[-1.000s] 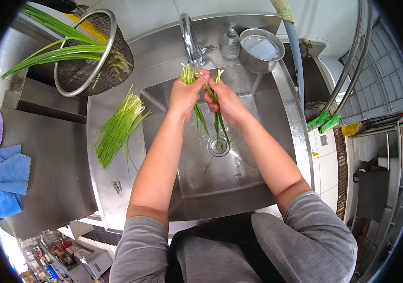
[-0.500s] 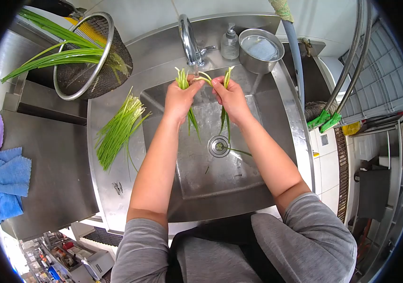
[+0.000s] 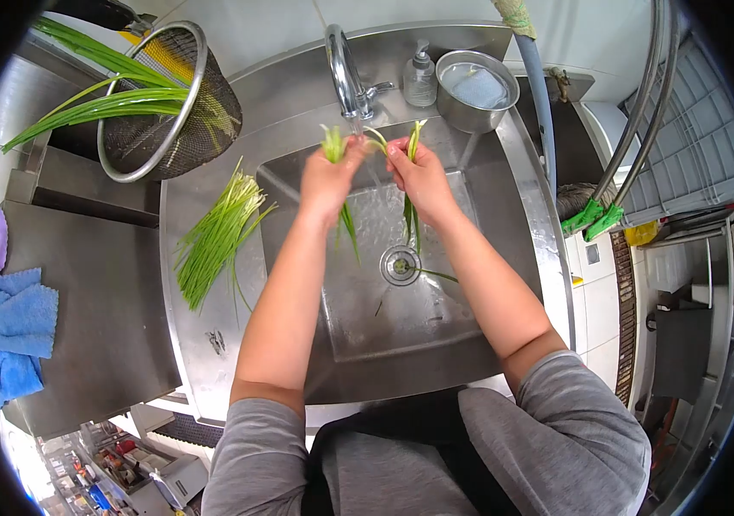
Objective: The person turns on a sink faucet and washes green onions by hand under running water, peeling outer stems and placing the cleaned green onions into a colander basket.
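Note:
Under the running faucet (image 3: 343,77), my left hand (image 3: 327,182) is closed around a few green chives (image 3: 333,142), their pale ends up and leaves hanging below. My right hand (image 3: 424,179) pinches more chives (image 3: 412,140) close beside it, one pale stem curving toward the left hand. Both hands are over the steel sink (image 3: 401,344). Water falls near the left fingertips, which are slightly blurred. A larger bunch of chives (image 3: 219,241) lies on the left ledge. Loose leaves lie by the drain (image 3: 400,265).
A mesh strainer (image 3: 204,129) with long green leaves stands at the upper left. Behind the sink are a pump bottle (image 3: 419,79) and a metal pot (image 3: 498,116) holding liquid and a pale block. Blue cloths (image 3: 19,318) lie left; hoses (image 3: 539,112) hang right.
My left hand and its chives have shifted slightly, and its fingers now blur. The right hand has barely moved. More water splashes into the sink beneath the hands.

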Motion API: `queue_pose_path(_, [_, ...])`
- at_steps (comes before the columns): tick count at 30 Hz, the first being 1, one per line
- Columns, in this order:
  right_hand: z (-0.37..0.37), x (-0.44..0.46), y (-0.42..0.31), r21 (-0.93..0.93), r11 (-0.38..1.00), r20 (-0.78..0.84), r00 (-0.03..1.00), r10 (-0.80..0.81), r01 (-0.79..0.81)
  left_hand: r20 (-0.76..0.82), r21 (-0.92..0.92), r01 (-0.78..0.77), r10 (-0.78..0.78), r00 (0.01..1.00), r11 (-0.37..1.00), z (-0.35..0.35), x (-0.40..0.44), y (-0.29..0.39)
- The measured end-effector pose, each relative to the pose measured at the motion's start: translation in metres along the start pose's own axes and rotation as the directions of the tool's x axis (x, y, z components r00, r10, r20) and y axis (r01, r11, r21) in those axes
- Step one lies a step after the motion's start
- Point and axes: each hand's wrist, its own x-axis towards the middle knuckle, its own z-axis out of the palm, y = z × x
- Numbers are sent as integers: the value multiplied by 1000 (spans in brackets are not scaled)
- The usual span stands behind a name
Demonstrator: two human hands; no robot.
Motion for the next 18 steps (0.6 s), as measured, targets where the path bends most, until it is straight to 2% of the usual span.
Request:
queue_pose_path(3, [6,-1,3,24,1000,33,999,-7,7,90,2,-68,68,994,998,4,3,-11])
queue_pose_path(5, [4,-1,2,16,1000,40,999,-23,23,-15,-141,9,-12,1000,990,2,7,-11])
queue_pose_path(6, [1,-1,1,48,999,45,999,-5,2,-15,-142,9,-11,1000,990,-3,8,-10])
queue_pose_path(8, [-1,-1,-2,82,996,52,999,13,-17,-28,-387,36,-51,998,922,-14,11,-8])
queue_pose_path(9, [-2,-1,-4,107,994,61,998,8,-15,-46,-119,45,-51,998,992,-18,10,-9])
queue_pose_path(10, [-2,-1,-5,131,991,69,998,4,-13,-46,-117,44,-50,998,992,-16,8,-11])
queue_pose_path(12, [3,1,-5,183,982,69,997,27,-39,88,-34,-80,83,993,996,-9,2,-11])
queue_pose_path(14, [9,0,-3,232,970,72,996,55,-70,97,-9,-60,60,993,998,0,-3,-7])
queue_pose_path(16, [15,-2,-3,199,974,174,982,75,-110,210,-160,-32,66,975,987,5,-6,5])
queue_pose_path(18, [16,-2,-4,187,975,179,980,88,-122,212,-119,1,24,977,993,3,1,11])
